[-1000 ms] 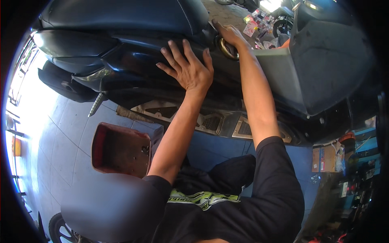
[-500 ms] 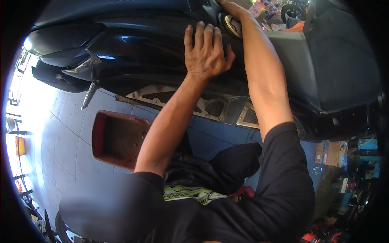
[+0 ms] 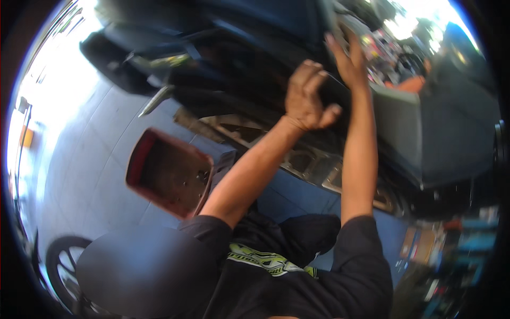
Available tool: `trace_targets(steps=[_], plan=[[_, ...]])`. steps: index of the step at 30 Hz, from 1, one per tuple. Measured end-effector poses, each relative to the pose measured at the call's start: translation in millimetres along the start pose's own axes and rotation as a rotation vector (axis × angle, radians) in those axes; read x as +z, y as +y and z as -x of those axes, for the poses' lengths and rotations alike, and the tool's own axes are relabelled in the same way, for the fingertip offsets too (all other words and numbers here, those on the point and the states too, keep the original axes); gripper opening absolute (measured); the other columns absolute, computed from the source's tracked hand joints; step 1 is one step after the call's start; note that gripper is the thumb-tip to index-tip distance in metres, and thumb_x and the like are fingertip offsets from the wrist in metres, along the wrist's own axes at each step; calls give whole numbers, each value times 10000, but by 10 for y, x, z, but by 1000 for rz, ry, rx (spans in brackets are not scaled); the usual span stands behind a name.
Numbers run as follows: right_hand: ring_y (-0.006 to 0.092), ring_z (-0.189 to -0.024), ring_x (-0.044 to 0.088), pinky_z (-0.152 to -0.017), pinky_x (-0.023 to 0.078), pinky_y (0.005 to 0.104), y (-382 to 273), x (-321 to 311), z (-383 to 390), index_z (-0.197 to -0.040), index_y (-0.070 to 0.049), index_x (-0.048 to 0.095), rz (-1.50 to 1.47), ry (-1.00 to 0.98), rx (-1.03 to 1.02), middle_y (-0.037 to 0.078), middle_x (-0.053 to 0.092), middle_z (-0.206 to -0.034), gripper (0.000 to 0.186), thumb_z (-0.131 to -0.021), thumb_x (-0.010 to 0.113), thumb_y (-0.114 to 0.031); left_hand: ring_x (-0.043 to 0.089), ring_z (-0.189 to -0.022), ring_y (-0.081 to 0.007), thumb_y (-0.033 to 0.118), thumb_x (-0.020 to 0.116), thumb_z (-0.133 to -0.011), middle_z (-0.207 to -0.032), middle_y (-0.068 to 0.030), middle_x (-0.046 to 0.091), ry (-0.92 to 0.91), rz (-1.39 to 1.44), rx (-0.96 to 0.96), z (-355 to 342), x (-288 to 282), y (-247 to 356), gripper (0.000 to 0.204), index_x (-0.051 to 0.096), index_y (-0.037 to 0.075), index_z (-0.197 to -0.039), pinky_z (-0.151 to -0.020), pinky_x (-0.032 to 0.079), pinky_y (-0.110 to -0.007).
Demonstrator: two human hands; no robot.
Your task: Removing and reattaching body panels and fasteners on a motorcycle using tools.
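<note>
A dark motor scooter [image 3: 234, 69] stretches across the upper part of the view, its glossy side panel blurred. My left hand [image 3: 308, 98] is at this panel, fingers bent and thumb apart, with nothing visible in it. Whether it touches the panel is unclear. Further up and to the right, my right hand [image 3: 350, 58] has its fingers stretched out and spread, at the front end of the dark seat. I see nothing held in it, though its fingertips are blurred.
On the tiled floor [image 3: 101, 175] left of my left forearm stands a reddish open bin [image 3: 138, 186] with small dark parts inside. Metal footboard plates [image 3: 300, 162] run along the scooter. A cardboard box [image 3: 417, 244] sits at the right, and a spoked wheel [image 3: 64, 260] at the lower left.
The view has shifted and turned. My left hand's flat, spread fingers have bent. My right hand, earlier partly cut off by the upper edge, now shows with fingers spread.
</note>
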State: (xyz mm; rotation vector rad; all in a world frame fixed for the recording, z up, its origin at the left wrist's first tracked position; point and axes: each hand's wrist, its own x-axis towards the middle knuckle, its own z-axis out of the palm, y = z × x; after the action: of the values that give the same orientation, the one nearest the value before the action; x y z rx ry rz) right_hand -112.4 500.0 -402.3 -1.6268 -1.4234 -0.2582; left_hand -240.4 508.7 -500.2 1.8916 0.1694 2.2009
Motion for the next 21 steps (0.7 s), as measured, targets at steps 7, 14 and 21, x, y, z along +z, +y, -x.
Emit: trace_targets(steps=[7, 14, 21], plan=[[435, -1312, 416, -1081, 351, 482, -399, 133, 681, -1353, 21, 465, 209, -77, -330, 271, 433, -1405, 580, -872, 659, -238, 362, -1305, -434, 584, 624, -798, -1369, -303, 346, 42, 289, -218, -9, -157, 9, 905, 344, -78, -1348, -1078, 339, -481], [394, -1310, 412, -1055, 349, 522, -450, 292, 928, -1411, -29, 404, 632, -158, -488, 235, 393, -1438, 814, -836, 604, -569, 456, -1262, -387, 271, 686, -817, -1342, -254, 422, -95, 429, -309, -268, -787, -86, 672, 403, -71, -1322, -1062, 383, -435], [413, -1212, 460, -983, 388, 544, -567, 285, 939, -1452, -138, 388, 748, -95, -552, 251, 397, -1417, 1050, -686, 544, -840, 510, -1180, -408, 262, 759, -787, -1295, -281, 467, 41, -746, -518, -545, -2537, -1046, 842, 298, -120, -1378, -1001, 418, -435]])
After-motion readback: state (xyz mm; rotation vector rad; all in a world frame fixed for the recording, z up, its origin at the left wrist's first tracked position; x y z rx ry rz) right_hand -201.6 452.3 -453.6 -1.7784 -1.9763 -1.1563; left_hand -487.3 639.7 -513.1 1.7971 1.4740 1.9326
